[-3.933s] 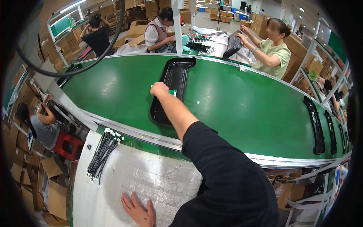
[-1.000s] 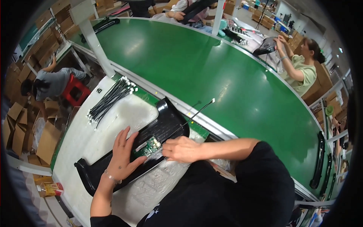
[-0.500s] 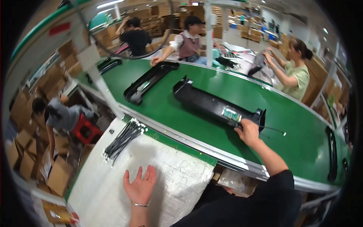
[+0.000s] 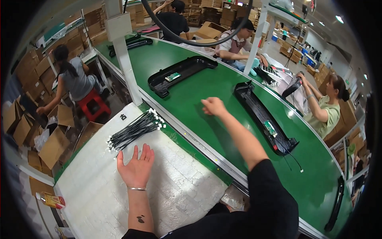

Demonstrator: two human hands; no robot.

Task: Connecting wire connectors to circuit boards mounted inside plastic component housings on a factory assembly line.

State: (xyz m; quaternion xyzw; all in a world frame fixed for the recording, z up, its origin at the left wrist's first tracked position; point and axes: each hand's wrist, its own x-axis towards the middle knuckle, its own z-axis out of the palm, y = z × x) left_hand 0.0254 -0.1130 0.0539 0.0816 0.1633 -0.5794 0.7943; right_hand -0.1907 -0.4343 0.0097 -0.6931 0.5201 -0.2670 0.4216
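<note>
My left hand (image 4: 136, 164) is open, palm up and empty, over the white foam-like work surface (image 4: 175, 187). Just beyond its fingertips lies a bundle of black cables (image 4: 133, 129) with white connectors. My right hand (image 4: 213, 106) hangs over the green conveyor belt (image 4: 183, 105), its fingers curled in with nothing visible in them. It is between two black plastic housings and touches neither. The right-hand housing (image 4: 258, 107) carries a green circuit board (image 4: 270, 128), and a thin black cable trails from its near end. The farther housing (image 4: 159, 81) also has a green board (image 4: 173, 76) inside.
More black parts lie on the belt at the far left (image 4: 131, 46) and near right (image 4: 336, 203). A white post (image 4: 126, 67) stands at the belt's edge. Co-workers sit across the belt and at the left. Cardboard boxes (image 4: 55, 149) and a red stool (image 4: 93, 104) are at left.
My right hand has let go of the housing with the trailing cable and moved left along the belt. The view has shifted, and the housings appear farther right. My left hand stays open.
</note>
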